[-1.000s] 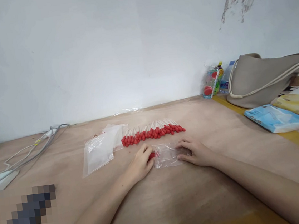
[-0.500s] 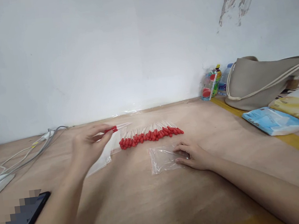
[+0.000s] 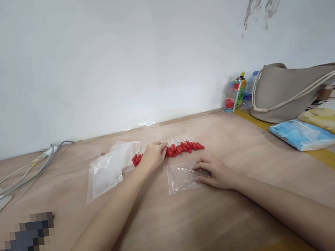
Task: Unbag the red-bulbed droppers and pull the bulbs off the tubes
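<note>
While the left hand (image 3: pixel 154 154) reaches over the row of red-tipped white sticks (image 3: pixel 185 147), its fingers come down among them, hiding part of the row; whether that grip has closed on any stick cannot be told. The sticks lie side by side on the wooden surface (image 3: pixel 173 233), red ends toward the person and pale ends toward the wall (image 3: pixel 102 60). Nearer the person, a clear bag (image 3: pixel 178 179) lies flat, and the right hand (image 3: pixel 218 174) rests at its right end, thumb and forefinger apart in a loose curve. Left of the row, several more clear bags (image 3: pixel 105 177) lie overlapping. Farther right are a blue packet (image 3: pixel 303 135) and a grey bag (image 3: pixel 284 92) with a pale cord; bottles (image 3: pixel 233 97) stand near the wall.
</note>
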A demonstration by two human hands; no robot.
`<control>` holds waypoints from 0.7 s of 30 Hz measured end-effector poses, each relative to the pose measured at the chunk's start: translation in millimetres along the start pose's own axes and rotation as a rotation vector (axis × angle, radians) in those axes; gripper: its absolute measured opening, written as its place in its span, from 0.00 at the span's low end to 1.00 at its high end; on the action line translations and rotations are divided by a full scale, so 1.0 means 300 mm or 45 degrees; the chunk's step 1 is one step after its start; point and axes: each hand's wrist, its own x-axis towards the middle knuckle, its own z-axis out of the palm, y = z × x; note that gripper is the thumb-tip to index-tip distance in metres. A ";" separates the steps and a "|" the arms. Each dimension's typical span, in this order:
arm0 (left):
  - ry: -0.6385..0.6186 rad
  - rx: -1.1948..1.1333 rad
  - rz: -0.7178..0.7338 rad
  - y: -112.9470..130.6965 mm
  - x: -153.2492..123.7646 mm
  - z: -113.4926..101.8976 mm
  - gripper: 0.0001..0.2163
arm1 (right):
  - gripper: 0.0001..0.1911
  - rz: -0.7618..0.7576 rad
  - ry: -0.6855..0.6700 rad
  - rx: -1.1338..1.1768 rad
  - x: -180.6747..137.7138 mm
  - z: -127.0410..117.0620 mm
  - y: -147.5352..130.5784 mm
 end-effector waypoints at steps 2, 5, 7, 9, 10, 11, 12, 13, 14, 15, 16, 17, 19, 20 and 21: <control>0.086 -0.089 -0.006 0.014 -0.035 -0.014 0.12 | 0.15 -0.002 -0.003 0.006 0.000 -0.001 0.002; 0.184 -0.268 0.000 0.064 -0.124 -0.031 0.13 | 0.15 -0.019 -0.020 0.016 -0.001 -0.002 0.002; 0.080 -0.358 0.063 0.102 -0.195 -0.037 0.13 | 0.16 -0.036 -0.034 0.006 0.001 -0.003 -0.001; -0.110 -0.385 0.142 0.126 -0.261 -0.042 0.16 | 0.18 -0.048 -0.052 -0.030 0.005 -0.003 -0.007; -0.211 -0.380 0.168 0.130 -0.289 -0.045 0.18 | 0.20 -0.053 -0.069 -0.056 0.007 -0.003 -0.010; -0.307 -0.370 0.184 0.127 -0.313 -0.049 0.20 | 0.21 -0.059 -0.091 -0.084 0.008 -0.002 -0.013; -0.390 -0.359 0.191 0.121 -0.334 -0.052 0.21 | 0.22 -0.067 -0.115 -0.108 0.010 -0.001 -0.016; -0.455 -0.352 0.193 0.112 -0.351 -0.056 0.22 | 0.23 -0.076 -0.140 -0.127 0.011 0.000 -0.018; -0.500 -0.351 0.190 0.102 -0.365 -0.060 0.23 | 0.23 -0.086 -0.163 -0.138 0.011 0.001 -0.019; -0.521 -0.359 0.181 0.093 -0.375 -0.062 0.22 | 0.24 -0.097 -0.183 -0.141 0.012 0.003 -0.021; -0.519 -0.378 0.162 0.086 -0.382 -0.064 0.21 | 0.25 -0.105 -0.201 -0.139 0.012 0.004 -0.022; -0.492 -0.411 0.126 0.081 -0.386 -0.064 0.20 | 0.26 -0.110 -0.218 -0.132 0.012 0.006 -0.023; -0.367 -0.530 -0.011 0.077 -0.384 -0.061 0.17 | 0.27 -0.123 -0.256 -0.111 0.015 0.012 -0.028; -0.293 -0.599 -0.103 0.075 -0.378 -0.059 0.16 | 0.27 -0.135 -0.281 -0.098 0.020 0.016 -0.033; -0.229 -0.657 -0.198 0.074 -0.372 -0.058 0.15 | 0.27 -0.155 -0.311 -0.085 0.026 0.020 -0.040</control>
